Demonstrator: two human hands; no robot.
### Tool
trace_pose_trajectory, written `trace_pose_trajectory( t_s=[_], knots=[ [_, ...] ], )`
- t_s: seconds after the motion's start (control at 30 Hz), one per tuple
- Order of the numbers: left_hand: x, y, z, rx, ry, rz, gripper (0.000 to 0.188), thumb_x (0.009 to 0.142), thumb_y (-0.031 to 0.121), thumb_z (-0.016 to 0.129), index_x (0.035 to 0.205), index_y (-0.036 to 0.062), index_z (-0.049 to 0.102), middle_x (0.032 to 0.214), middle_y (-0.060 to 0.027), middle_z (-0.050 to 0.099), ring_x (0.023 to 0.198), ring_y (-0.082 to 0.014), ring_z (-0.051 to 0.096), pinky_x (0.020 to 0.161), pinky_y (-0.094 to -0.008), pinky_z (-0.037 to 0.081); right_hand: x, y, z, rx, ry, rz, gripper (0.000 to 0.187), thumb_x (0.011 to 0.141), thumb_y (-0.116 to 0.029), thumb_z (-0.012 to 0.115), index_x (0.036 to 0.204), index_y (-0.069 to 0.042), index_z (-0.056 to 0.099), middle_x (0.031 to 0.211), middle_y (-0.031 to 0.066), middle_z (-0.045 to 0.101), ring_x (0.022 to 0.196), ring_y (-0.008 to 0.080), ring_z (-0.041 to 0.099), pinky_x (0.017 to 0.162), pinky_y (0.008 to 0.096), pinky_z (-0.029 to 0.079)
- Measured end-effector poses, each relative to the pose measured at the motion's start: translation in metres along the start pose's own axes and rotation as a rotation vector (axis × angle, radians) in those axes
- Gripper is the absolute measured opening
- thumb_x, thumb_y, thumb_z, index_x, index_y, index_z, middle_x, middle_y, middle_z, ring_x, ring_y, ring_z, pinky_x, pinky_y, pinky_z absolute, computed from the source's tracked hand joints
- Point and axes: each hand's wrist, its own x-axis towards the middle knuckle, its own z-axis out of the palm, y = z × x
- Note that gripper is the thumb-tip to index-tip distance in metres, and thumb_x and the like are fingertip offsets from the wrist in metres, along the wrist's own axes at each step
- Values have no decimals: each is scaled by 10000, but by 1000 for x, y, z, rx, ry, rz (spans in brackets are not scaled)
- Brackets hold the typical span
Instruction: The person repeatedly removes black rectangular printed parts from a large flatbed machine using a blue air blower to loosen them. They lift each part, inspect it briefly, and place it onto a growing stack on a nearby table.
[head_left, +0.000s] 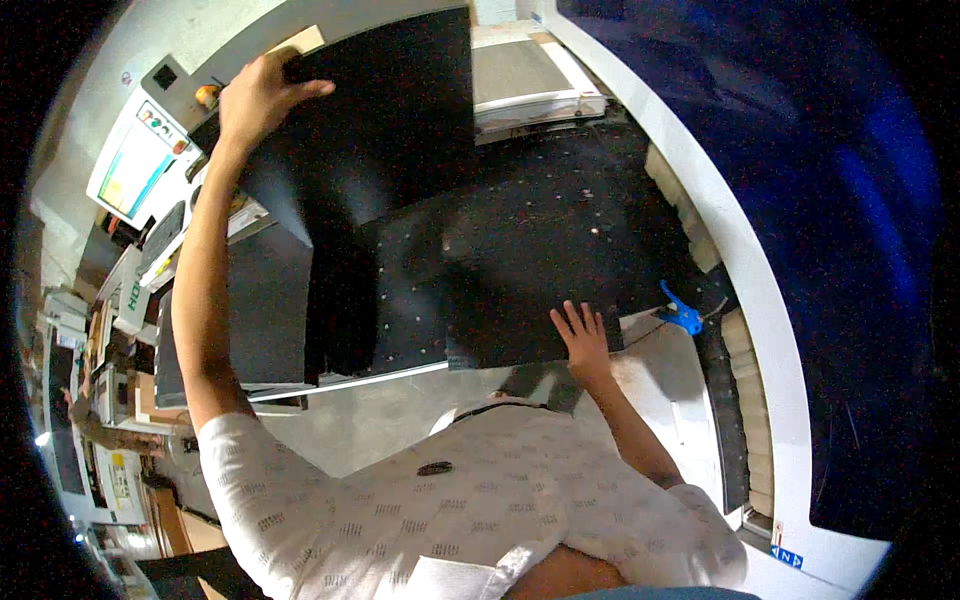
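My left hand [262, 98] is raised at the upper left, gripping the edge of a large black board [400, 110]. Its thumb sticks out across the board's face, and the other fingers are partly hidden. Under the board lies a dark machine bed [540, 215] speckled with small light bits. At its near side, my right hand [586, 345] rests with fingers spread at the edge of a dark flat piece [515, 325]. Whether that piece joins the raised board I cannot tell.
A blue air gun [682, 312] lies right of my right hand. A white-framed dark blue machine cover [770, 180] curves along the right. A control screen [135, 175] stands at the left, above a dark grey cabinet [265, 310]. Another person [110, 430] is farther left.
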Motion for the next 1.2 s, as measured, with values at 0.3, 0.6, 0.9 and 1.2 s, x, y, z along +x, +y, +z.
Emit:
trace_pose_trajectory(
  t_s=[0.3, 0.6, 0.9, 1.2],
  knots=[
    [65, 141, 128, -188, -35, 237, 514, 784, 553, 753, 1089, 142, 708, 968, -137, 731, 934, -362, 710, 768, -494, 573, -40, -35, -135, 98, -257, -8, 750, 788, -39, 682, 1496, -118, 447, 1472, 239, 488, 1299, 430, 528, 1067, 484, 463],
    [-34, 275, 241, -214, 71, 394, 207, 864, 288, 691, 992, 125, 678, 959, -50, 716, 971, -256, 638, 873, -480, 421, -49, -50, -230, 198, -490, 53, 898, 664, -66, 803, 1489, -129, 454, 1490, 227, 462, 1294, 419, 532, 1033, 462, 500],
    [-146, 358, 367, -383, -734, 300, 932, 859, 790, 482, 1593, 254, 274, 1639, -144, 250, 1492, -357, 256, 1125, -746, 124, -41, -58, -231, 183, -552, 91, 852, 703, -75, 777, 1490, -165, 463, 1493, 220, 475, 1313, 429, 515, 1091, 466, 456],
    [-115, 383, 456, -500, -548, 230, 824, 921, 780, 343, 1586, 295, 296, 1656, -137, 217, 1518, -399, 175, 1118, -779, 54, -18, -60, -226, 248, -510, 132, 863, 690, -64, 772, 1490, -174, 466, 1472, 222, 493, 1300, 433, 526, 1069, 475, 479]
  ],
)
